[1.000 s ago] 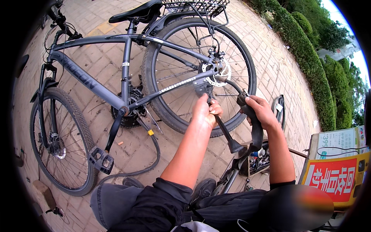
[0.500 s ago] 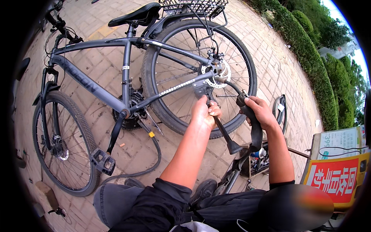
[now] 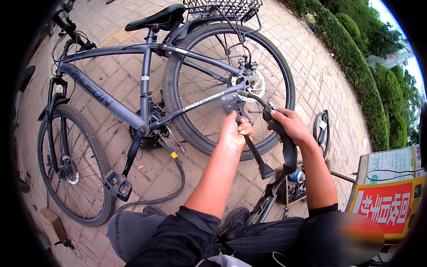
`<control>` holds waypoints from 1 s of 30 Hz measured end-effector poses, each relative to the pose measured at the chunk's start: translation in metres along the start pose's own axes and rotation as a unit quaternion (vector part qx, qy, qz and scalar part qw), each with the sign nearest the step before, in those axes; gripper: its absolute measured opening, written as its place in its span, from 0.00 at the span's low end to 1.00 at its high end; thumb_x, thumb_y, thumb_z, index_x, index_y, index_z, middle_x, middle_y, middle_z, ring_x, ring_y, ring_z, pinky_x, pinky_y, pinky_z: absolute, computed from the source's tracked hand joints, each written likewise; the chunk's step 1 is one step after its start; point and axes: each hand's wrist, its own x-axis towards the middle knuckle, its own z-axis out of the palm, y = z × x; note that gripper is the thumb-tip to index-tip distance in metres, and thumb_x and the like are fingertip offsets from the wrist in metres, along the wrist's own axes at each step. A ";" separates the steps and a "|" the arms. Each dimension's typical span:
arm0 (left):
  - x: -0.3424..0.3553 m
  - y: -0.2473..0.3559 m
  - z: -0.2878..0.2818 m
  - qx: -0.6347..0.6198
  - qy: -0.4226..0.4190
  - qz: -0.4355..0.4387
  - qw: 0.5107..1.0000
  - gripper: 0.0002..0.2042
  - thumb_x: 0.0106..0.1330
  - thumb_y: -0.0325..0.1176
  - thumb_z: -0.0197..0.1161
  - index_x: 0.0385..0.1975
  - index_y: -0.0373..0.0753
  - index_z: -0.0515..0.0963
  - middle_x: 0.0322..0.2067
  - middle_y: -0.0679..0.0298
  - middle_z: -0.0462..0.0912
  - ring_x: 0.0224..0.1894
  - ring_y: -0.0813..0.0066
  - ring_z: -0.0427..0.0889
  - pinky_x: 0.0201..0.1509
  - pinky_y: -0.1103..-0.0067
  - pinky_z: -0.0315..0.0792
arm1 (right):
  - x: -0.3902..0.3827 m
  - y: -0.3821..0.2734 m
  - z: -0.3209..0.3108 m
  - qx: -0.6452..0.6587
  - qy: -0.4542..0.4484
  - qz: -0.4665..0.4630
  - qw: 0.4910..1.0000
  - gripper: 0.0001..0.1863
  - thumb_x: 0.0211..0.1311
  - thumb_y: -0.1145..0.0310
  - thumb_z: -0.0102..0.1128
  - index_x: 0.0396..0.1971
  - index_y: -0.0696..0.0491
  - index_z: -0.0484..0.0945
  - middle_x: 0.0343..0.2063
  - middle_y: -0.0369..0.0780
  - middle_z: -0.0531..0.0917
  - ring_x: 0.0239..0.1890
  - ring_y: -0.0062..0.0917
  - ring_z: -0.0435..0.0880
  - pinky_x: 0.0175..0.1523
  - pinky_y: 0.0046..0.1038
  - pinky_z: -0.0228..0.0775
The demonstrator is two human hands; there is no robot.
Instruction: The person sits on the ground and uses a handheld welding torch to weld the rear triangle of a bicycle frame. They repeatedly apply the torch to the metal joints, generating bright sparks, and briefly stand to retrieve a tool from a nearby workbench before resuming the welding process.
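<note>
The kickstand [image 3: 255,153] sits in your left hand [image 3: 236,129], its upper end by the mount [image 3: 230,103] near the bicycle's [image 3: 145,86] rear hub, its flared black foot sticking out below your fist toward you. Your left fingers are wrapped closely around the shaft. Your right hand [image 3: 291,126], to the right of the kickstand and apart from it, is curled around a black hose-like tool [image 3: 288,149], thumb along its upper part; the tool's thin tip points left to the mount, but you cannot tell whether it touches. Below your right hand, partly hidden by your forearm, is an open wooden box [image 3: 297,200]. In it you have a blue-and-white bottle [image 3: 296,177] among small, jumbled items too cluttered to make out. Farther off, a black wire basket [image 3: 222,8] is fixed over the rear wheel [image 3: 170,91], cut off by the upper edge of your view.
</note>
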 end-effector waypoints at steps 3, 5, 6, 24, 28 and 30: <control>0.001 0.002 -0.002 0.000 -0.005 0.000 1.000 0.18 0.73 0.47 0.44 0.28 0.37 0.60 0.19 0.67 0.63 0.10 0.83 0.54 0.12 0.84 0.51 | 0.006 -0.004 0.006 0.000 -0.015 -0.006 1.000 0.19 0.65 0.57 0.53 0.41 0.60 0.77 0.26 0.39 0.80 0.22 0.17 0.75 0.22 0.20 0.67; 0.002 0.001 -0.002 -0.002 -0.004 0.004 1.000 0.18 0.73 0.47 0.44 0.28 0.37 0.60 0.19 0.67 0.63 0.10 0.82 0.55 0.12 0.84 0.51 | 0.009 -0.006 0.007 -0.003 -0.018 -0.005 1.000 0.19 0.65 0.57 0.53 0.41 0.60 0.77 0.26 0.39 0.80 0.21 0.17 0.75 0.21 0.20 0.67; 0.002 0.001 -0.002 -0.003 -0.003 0.005 1.000 0.18 0.73 0.46 0.44 0.28 0.37 0.60 0.19 0.67 0.63 0.10 0.82 0.55 0.12 0.84 0.51 | 0.009 -0.008 0.007 -0.006 -0.017 -0.003 1.000 0.19 0.65 0.57 0.53 0.41 0.60 0.77 0.26 0.39 0.80 0.21 0.17 0.75 0.21 0.20 0.67; 0.002 -0.003 0.002 -0.008 0.007 0.017 1.000 0.20 0.72 0.49 0.44 0.25 0.37 0.60 0.16 0.70 0.58 0.10 0.84 0.54 0.09 0.86 0.50 | 0.010 -0.013 0.000 -0.010 -0.012 0.013 1.000 0.18 0.66 0.58 0.51 0.41 0.60 0.77 0.23 0.39 0.80 0.16 0.17 0.73 0.18 0.20 0.65; 0.001 -0.004 0.002 -0.011 0.001 0.014 1.000 0.19 0.72 0.47 0.45 0.26 0.37 0.60 0.18 0.69 0.60 0.10 0.84 0.54 0.10 0.85 0.51 | 0.015 -0.014 -0.002 0.000 -0.020 0.021 1.000 0.17 0.67 0.59 0.50 0.40 0.59 0.75 0.23 0.41 0.81 0.12 0.16 0.71 0.15 0.18 0.65; 0.001 -0.002 0.000 -0.018 -0.010 0.010 1.000 0.18 0.72 0.45 0.45 0.28 0.36 0.61 0.19 0.67 0.63 0.10 0.83 0.55 0.11 0.85 0.51 | 0.016 -0.019 -0.004 0.004 -0.027 0.036 0.999 0.17 0.67 0.59 0.50 0.40 0.58 0.75 0.23 0.40 0.81 0.12 0.16 0.72 0.15 0.18 0.65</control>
